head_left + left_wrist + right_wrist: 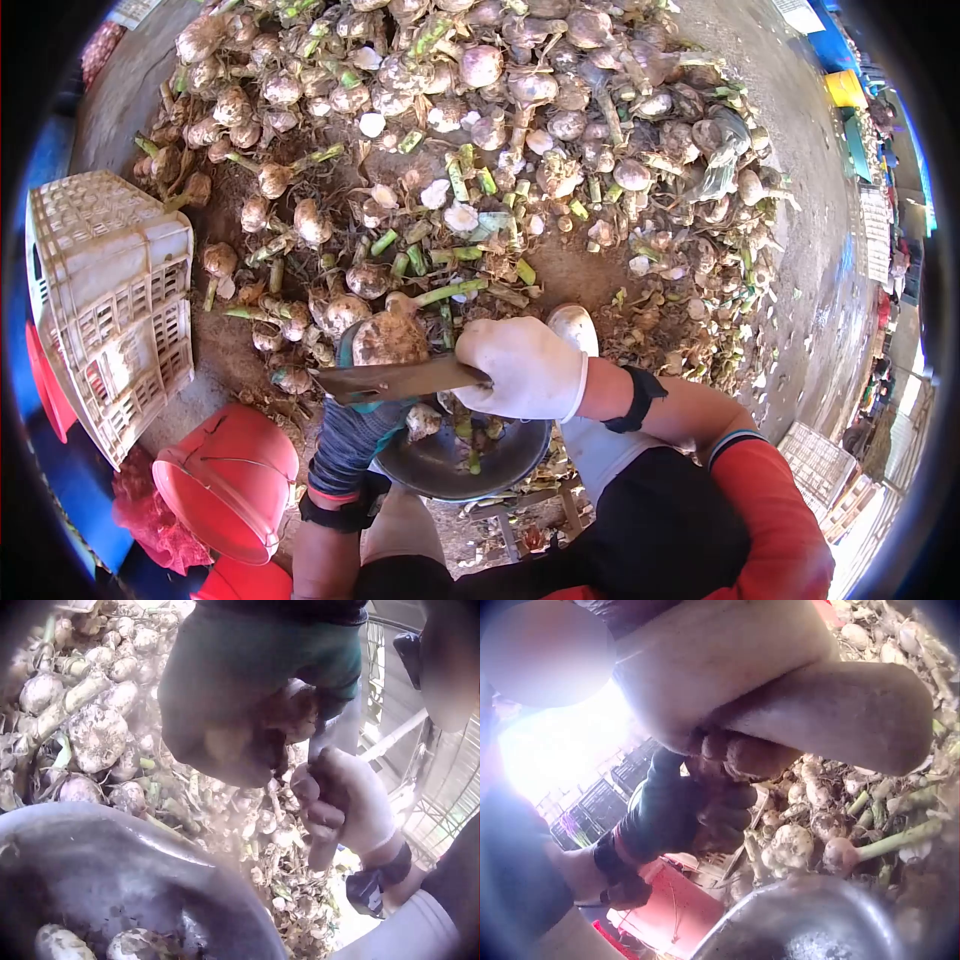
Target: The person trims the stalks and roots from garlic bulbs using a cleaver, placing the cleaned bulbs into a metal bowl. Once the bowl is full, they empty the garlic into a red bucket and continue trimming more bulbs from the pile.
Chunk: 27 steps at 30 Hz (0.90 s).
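Observation:
My left hand [362,425], in a grey and green glove, grips a large soil-stained garlic bulb [390,342] above the bowl. In a white glove, my right hand [522,368] holds a knife [400,379] by its handle. The broad blade points left and crosses the near side of the bulb in the head view. In the right wrist view the blade [840,712] partly hides the left hand [712,802]. Below both hands a metal bowl [405,468] sits between the knees, with several bulbs and a cut green stalk in it.
A big heap of garlic bulbs [480,65] with stalks and trimmings spreads across the ground ahead. At left stand a white plastic crate [120,240] and a tilted red bucket [220,490], with a red mesh bag [155,510] beside it. Another crate [815,465] is at right.

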Motion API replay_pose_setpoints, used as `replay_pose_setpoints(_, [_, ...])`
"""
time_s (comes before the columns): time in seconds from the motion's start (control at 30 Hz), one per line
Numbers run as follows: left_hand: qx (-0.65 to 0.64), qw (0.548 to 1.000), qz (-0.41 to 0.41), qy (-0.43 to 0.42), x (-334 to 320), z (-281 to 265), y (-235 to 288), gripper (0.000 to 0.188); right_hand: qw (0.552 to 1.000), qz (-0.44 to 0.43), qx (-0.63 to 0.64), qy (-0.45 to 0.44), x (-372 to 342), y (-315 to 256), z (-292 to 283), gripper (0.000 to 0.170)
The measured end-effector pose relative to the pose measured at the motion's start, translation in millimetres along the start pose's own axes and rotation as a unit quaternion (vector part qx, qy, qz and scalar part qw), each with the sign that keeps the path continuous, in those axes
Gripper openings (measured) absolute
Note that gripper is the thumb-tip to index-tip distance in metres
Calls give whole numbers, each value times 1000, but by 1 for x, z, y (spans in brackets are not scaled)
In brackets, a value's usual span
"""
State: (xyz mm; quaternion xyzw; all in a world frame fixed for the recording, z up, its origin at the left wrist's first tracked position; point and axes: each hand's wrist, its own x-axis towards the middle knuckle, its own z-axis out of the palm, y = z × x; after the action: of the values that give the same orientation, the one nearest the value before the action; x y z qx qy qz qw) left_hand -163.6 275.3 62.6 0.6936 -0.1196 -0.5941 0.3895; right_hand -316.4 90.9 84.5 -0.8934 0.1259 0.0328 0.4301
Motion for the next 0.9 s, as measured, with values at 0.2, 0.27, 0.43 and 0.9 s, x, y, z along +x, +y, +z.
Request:
replay_pose_setpoints(0.2, [552,725,405,77,-1,5,-26,58,999,-27,-28,19,-4,2,3,22])
replay_pose_setpoints(0.27, [243,935,244,88,-4,14,-30,46,999,-28,-33,23,-4,13,11,22])
replay_pose_setpoints(0.43, [240,950,197,38,-8,20,-12,33,997,-46,-16,68,-6,25,28,22])
replay_pose_setpoints(0.9, [505,744,428,91,-17,10,-27,24,990,-110,-14,89,1,38,39,24])
